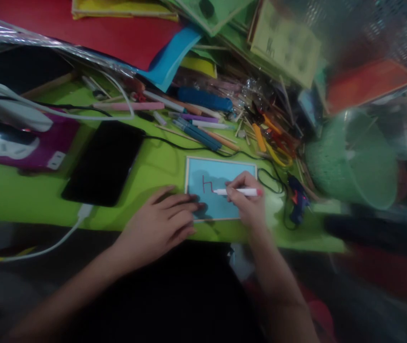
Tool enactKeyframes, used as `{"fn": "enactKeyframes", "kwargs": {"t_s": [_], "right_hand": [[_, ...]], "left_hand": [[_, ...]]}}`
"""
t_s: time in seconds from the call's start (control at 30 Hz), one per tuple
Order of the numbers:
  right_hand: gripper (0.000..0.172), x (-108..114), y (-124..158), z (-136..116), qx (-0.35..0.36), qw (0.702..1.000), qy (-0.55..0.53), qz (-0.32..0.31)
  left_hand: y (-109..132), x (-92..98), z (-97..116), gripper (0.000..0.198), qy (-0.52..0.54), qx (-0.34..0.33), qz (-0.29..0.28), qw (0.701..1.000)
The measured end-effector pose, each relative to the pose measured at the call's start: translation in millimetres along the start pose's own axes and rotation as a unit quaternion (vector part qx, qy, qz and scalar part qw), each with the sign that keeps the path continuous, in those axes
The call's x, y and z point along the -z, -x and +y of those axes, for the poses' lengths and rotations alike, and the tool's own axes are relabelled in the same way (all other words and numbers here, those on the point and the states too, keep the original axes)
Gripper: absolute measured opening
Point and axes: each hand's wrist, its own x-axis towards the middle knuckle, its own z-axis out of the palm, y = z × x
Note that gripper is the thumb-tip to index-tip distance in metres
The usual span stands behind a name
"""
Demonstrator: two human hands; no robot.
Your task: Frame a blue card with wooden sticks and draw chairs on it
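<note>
A light-blue card [225,169] with a pale thin frame lies flat on the green tabletop. Red pen strokes shaped like an "h" show on its left half. My right hand [248,200] pinches a white marker [241,192] with a red end, its tip touching the card at the end of the strokes. Fingers stretched out, my left hand [166,214] rests at the card's lower left edge with the fingertips on it. Nothing is held in the left hand.
A black tablet or phone [105,162] with a white cable lies at left. Pens, sticks and orange-handled pliers [259,136] clutter the back. A glue gun [298,197] and a green basket [353,159] stand at right. Coloured sheets [117,33] are heaped behind.
</note>
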Motion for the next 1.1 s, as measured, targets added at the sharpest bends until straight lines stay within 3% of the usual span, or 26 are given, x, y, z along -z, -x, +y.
{"fn": "enactKeyframes", "kwargs": {"t_s": [0.4,0.63,1.1], "right_hand": [[0.011,1,0,1,-0.005,1.000,0.002,-0.006],[0.017,2,-6,2,0.048,0.996,-0.072,0.030],[0.010,-7,-6,-9,0.026,0.999,0.046,0.005]], "left_hand": [[0,-0.3,0,0.022,0.003,-0.001,0.005,1.000],[0,0.2,0,0.024,0.004,-0.004,-0.004,1.000],[0,-1.4,-1,0.025,0.013,-0.004,0.004,1.000]]}}
